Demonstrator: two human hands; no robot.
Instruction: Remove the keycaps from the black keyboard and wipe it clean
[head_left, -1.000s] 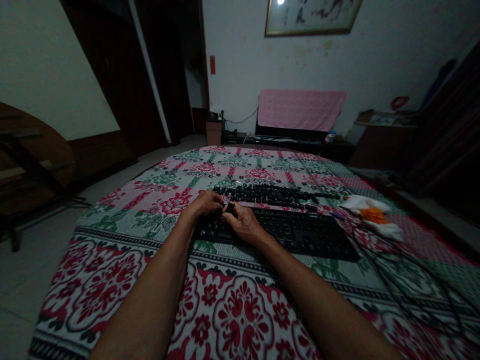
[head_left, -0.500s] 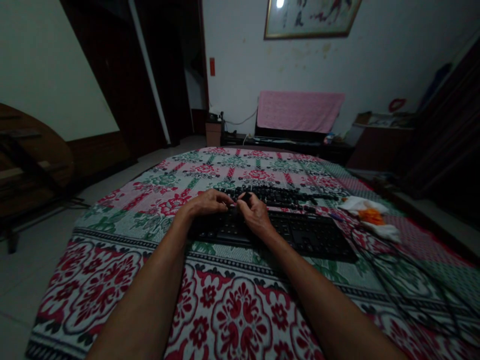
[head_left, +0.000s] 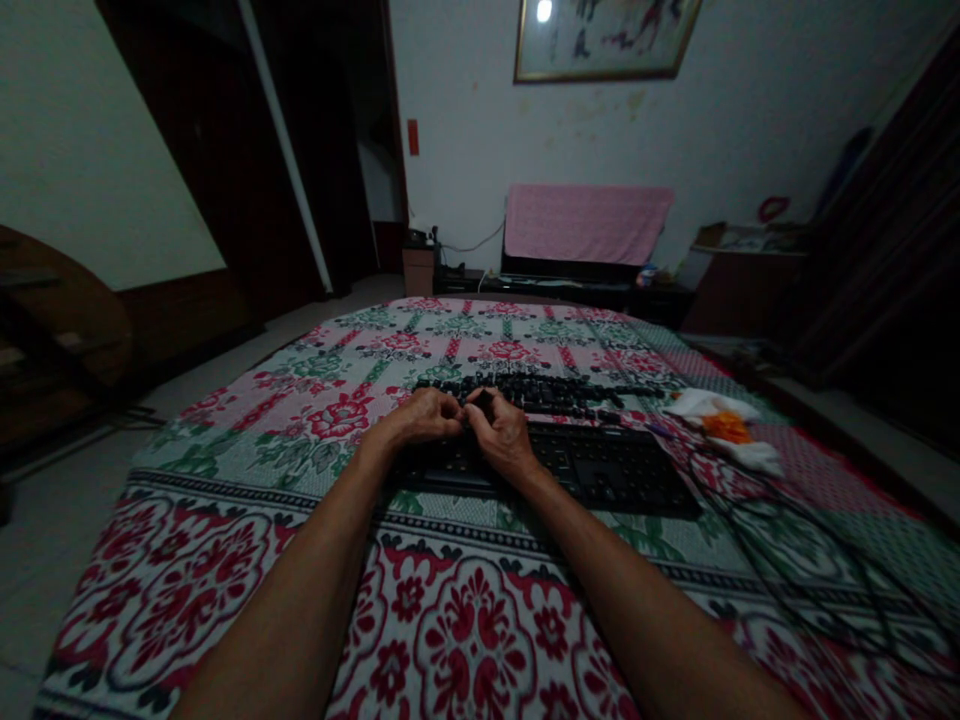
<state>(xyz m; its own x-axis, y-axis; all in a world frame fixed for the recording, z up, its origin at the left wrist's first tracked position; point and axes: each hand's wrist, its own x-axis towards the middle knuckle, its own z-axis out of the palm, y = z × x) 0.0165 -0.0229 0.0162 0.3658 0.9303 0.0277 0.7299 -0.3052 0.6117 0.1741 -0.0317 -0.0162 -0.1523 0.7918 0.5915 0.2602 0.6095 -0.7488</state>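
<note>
A black keyboard (head_left: 600, 472) lies across the patterned cloth in front of me, and its left part is partly hidden by my hands. Over that left part, my left hand (head_left: 426, 414) has its fingertips pinched together; what they hold, if anything, is too small to see. My right hand (head_left: 504, 436) is closed right beside it, the fingertips of both hands nearly touching. A small black piece (head_left: 484, 402) shows between its thumb and fingers, its kind unclear in the dim light. Just behind the keyboard lie many loose black keycaps (head_left: 562, 390) in a long heap.
Right of the keyboard sit a white cloth or tissue (head_left: 757, 457) and an orange item (head_left: 726, 427). Black cables (head_left: 810, 585) trail over the right side of the floral tablecloth (head_left: 472, 640). Beyond the table, a pink towel (head_left: 589, 222) covers a screen.
The view has shifted slightly, so the scene sits a little further left. My left fingers have drawn together and come closer to my right fingertips.
</note>
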